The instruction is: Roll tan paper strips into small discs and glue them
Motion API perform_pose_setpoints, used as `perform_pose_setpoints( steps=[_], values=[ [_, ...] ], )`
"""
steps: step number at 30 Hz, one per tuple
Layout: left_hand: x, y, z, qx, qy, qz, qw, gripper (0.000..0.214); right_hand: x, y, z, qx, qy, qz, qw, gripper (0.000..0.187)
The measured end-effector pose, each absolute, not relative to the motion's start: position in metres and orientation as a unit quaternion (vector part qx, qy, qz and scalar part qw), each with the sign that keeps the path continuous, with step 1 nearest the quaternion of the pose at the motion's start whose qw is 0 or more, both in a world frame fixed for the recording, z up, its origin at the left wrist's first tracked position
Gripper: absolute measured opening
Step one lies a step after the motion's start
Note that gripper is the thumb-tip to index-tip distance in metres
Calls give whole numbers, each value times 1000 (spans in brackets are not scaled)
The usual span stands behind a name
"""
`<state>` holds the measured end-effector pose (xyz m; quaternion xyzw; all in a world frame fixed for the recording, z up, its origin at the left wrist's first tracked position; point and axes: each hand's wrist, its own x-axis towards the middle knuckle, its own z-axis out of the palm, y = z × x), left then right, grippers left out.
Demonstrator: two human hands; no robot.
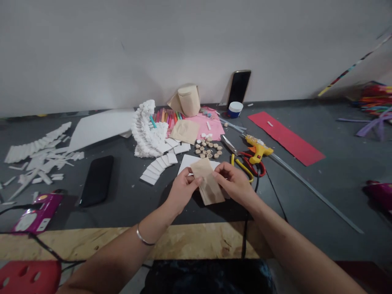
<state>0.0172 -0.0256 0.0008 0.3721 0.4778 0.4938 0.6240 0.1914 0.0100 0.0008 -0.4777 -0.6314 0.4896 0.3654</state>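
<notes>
Both hands hold a tan strip of paper (208, 181) just above the dark grey table (306, 196). My left hand (181, 191) pinches its left edge with thumb and fingers closed. My right hand (234, 183) grips the right edge, fingers curled over it. Under the strip lies a white card (187, 162). Beyond it sit several small round wooden discs (208, 148) and a row of white foam squares (159, 165).
A yellow glue gun (259, 148) and red-handled scissors (241, 157) lie right of my hands. A black phone (97, 180) lies left. A white foam structure (146, 130), tan paper roll (188, 99), red paper strip (286, 139) and a long metal ruler (315, 192) surround them.
</notes>
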Motion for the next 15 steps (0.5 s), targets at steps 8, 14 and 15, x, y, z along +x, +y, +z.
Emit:
perform_pose_setpoints(
  steps=[8,14,15],
  values=[
    [17,-27,1,418,492,453,615,45,190,10,-1,-465,-636,516,336,29],
    [22,-27,-5,418,502,433,622,53,186,6,5,-463,-628,510,362,27],
    [22,-27,-6,419,498,435,622,52,186,6,5,-459,-629,513,361,26]
  ],
)
